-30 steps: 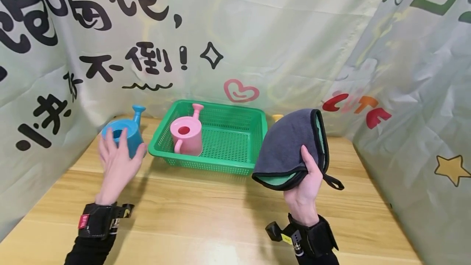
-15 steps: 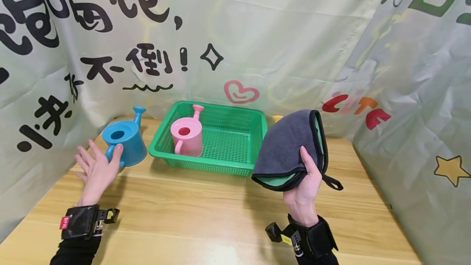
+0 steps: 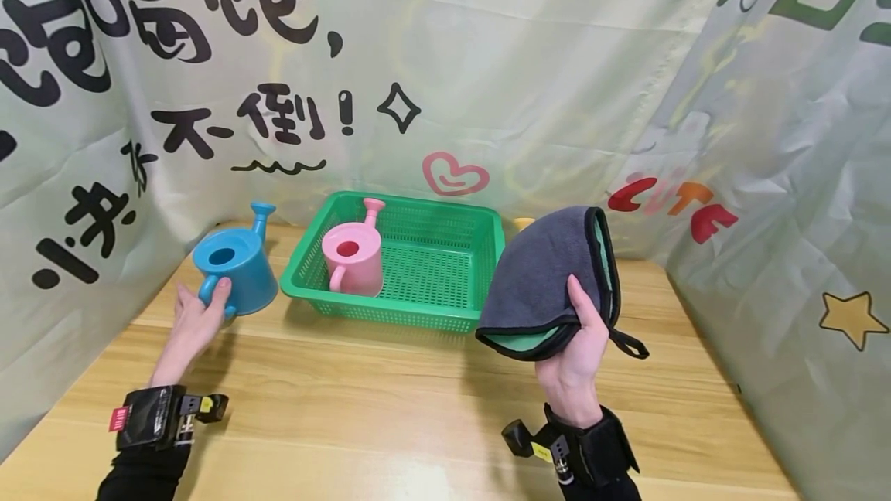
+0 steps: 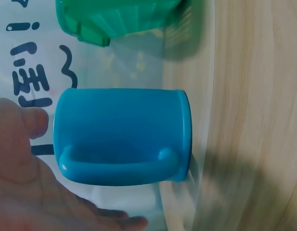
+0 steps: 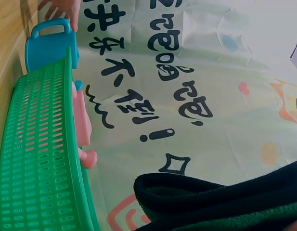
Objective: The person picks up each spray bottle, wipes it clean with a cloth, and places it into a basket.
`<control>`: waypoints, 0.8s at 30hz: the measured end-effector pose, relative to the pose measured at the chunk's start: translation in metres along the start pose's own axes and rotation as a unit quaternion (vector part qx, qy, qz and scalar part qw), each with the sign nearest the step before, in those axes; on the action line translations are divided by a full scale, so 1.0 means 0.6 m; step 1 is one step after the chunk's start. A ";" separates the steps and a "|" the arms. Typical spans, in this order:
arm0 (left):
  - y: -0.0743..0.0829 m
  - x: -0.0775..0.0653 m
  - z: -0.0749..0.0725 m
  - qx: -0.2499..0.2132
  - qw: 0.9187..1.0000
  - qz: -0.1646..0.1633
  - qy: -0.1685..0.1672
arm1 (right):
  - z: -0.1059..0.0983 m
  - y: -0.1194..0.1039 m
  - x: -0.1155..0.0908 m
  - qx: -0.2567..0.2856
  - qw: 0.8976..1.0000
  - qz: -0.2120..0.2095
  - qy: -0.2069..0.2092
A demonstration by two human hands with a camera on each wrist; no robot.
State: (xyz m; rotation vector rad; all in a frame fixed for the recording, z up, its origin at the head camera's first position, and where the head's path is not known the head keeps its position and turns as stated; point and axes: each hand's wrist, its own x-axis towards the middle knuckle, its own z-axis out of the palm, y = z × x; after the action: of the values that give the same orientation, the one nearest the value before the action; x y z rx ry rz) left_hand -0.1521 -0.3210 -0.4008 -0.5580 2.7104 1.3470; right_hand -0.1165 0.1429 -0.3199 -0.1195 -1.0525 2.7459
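A blue toy watering can (image 3: 252,277) stands on the table at the left, its handle facing me. My left hand (image 3: 188,335) is beside that handle, thumb and fingers extended around it. In the left wrist view the whole handle (image 4: 114,172) shows uncovered, with the fingers (image 4: 105,214) straight and apart from it. My right hand (image 3: 574,366) grips a folded grey-and-green cloth (image 3: 539,281) with black edging and a hanging loop, thumb in front, raised above the table. The right wrist view shows the cloth's dark edge (image 5: 196,192).
A green perforated basket (image 3: 390,314) stands at the back middle, with a pink toy watering can (image 3: 362,265) in its left side. Behind the cloth peeks a small yellow piece (image 3: 524,222), mostly hidden. Printed fabric walls (image 3: 543,83) enclose the wooden table (image 3: 390,416).
My left hand has drawn back from over the blue watering can's top, down and left to its handle, its spread fingers coming closer together. The right hand and cloth have stayed nearly still.
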 end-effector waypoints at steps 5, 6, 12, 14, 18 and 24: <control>-0.004 0.003 -0.001 0.003 1.000 -0.004 0.016 | 0.000 0.000 0.000 0.001 1.000 -0.001 -0.001; -0.006 0.004 0.000 0.001 1.000 -0.002 0.022 | -0.001 0.000 0.000 0.002 1.000 -0.002 -0.002; -0.018 0.003 0.006 -0.036 0.998 0.014 0.058 | -0.001 -0.001 0.001 0.001 1.000 -0.008 -0.008; -0.021 0.002 0.008 -0.048 0.997 0.020 0.063 | -0.002 -0.002 0.001 0.001 1.000 -0.007 -0.008; -0.027 0.004 0.007 -0.055 0.996 0.038 0.066 | -0.002 -0.002 0.000 -0.001 1.000 -0.002 -0.007; -0.033 0.008 0.004 -0.042 0.995 0.061 0.067 | -0.002 -0.002 0.001 -0.003 1.000 -0.007 -0.008</control>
State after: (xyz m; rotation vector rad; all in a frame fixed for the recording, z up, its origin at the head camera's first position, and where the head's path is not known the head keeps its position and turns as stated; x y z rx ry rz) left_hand -0.1498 -0.3313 -0.4182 -0.5128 2.8475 1.5124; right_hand -0.1166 0.1444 -0.3199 -0.0917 -1.0611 2.7364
